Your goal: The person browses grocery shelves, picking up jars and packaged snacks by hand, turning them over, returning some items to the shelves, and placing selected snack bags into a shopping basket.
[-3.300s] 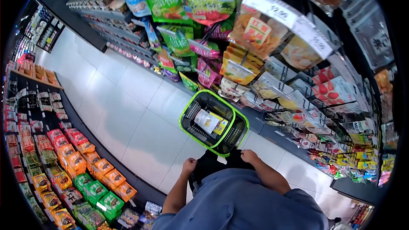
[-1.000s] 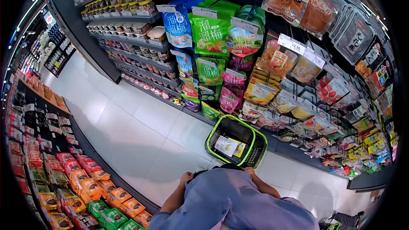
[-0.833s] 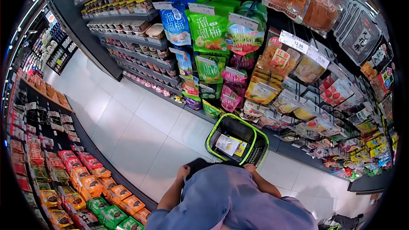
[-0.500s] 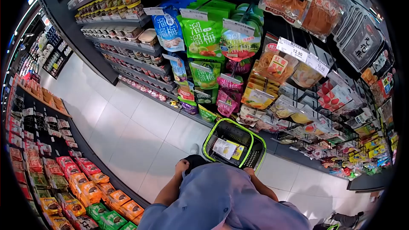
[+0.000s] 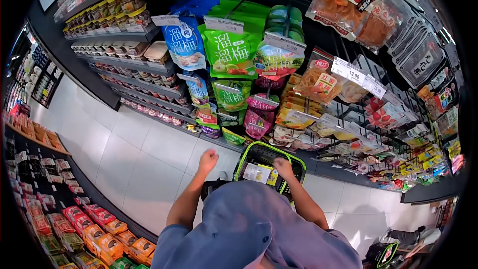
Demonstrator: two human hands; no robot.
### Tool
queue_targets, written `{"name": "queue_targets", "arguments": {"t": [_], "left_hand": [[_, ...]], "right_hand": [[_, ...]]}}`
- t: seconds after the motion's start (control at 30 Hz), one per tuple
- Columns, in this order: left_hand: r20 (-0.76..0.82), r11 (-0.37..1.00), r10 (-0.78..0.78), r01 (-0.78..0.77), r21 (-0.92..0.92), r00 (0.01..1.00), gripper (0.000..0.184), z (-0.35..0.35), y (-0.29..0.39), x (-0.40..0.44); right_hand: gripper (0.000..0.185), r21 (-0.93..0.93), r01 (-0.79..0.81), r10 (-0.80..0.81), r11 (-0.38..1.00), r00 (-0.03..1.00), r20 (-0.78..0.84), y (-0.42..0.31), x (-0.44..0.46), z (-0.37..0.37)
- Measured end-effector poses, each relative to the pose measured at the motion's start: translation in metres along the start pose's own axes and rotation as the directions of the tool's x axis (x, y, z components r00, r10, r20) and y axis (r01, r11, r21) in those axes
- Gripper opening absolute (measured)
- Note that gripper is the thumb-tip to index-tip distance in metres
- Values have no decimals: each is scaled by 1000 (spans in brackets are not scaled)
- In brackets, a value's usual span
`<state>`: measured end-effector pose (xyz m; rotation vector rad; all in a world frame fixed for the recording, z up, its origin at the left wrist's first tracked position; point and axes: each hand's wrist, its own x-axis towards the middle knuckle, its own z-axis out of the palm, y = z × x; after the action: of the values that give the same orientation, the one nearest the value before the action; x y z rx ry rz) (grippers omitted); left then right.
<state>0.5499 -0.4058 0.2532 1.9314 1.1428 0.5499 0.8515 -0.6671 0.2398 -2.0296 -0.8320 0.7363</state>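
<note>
My left hand [image 5: 209,161] is raised over the pale floor, left of the shopping basket, its fingers curled into a fist with nothing visible in them. Over the basket's right side hovers my right hand [image 5: 284,167], also closed, near the green-edged handle; no held object shows. The black shopping basket [image 5: 261,153] with bright green trim stands in front of me by the shelf. Inside lie a white packet [image 5: 256,173] and a yellow packet [image 5: 272,177]. Ahead hang green snack pouches [image 5: 233,50] and blue pouches [image 5: 184,42], beyond both hands.
Dried sweet potato bags [image 5: 343,7] hang at upper right, above a price tag [image 5: 348,71]. Shelves of small jars [image 5: 107,11] stand at upper left. Orange snack packs [image 5: 107,244] fill a display at lower left. Another person [image 5: 411,238] is at lower right beside a basket [image 5: 386,254].
Both hands have risen from beside my body and moved forward, the right one now over the basket. The view has shifted slightly, and another person shows more at lower right.
</note>
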Motion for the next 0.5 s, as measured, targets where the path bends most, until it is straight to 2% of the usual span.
{"name": "queue_targets", "arguments": {"t": [0.03,0.1,0.13,0.17,0.2,0.23,0.27,0.3,0.33,0.4,0.47,0.5], "left_hand": [[-94,991,113,-119,-61,989,27,-5,17,24],[-170,962,217,-240,-133,961,27,-32,78,65],[-215,944,238,-277,-179,947,32,-38,97,87],[-256,923,255,-314,-224,932,37,-45,115,106],[-218,910,144,-216,-355,965,43,-66,159,113],[-376,886,283,-391,-249,882,46,-72,173,131],[-364,903,222,-332,-274,905,49,-88,202,139],[-374,904,208,-324,-278,904,61,-100,226,148],[-366,904,213,-325,-278,906,61,-104,236,161],[-445,909,278,-382,-164,852,77,-109,250,186],[-433,913,282,-378,-154,856,83,-113,256,208],[-428,917,280,-372,-146,859,88,-115,260,215]], "right_hand": [[24,138,-1,-4,990,999,36,-25,19,4],[26,154,43,-62,987,991,121,-112,44,-6],[27,294,120,-152,948,984,90,-152,50,-7],[27,336,178,-221,925,971,92,-189,58,-10],[27,351,240,-278,905,959,61,-228,62,-14],[27,365,298,-331,882,943,30,-262,66,-19],[30,395,304,-345,867,938,36,-284,75,-22],[34,353,386,-414,852,910,3,-293,92,-21],[35,319,478,-455,818,878,-150,-320,95,-22],[41,272,474,-452,838,881,-142,-347,110,-28],[49,204,557,-525,805,829,-191,-367,121,-32],[56,167,523,-503,836,852,-148,-375,122,-37]]}}
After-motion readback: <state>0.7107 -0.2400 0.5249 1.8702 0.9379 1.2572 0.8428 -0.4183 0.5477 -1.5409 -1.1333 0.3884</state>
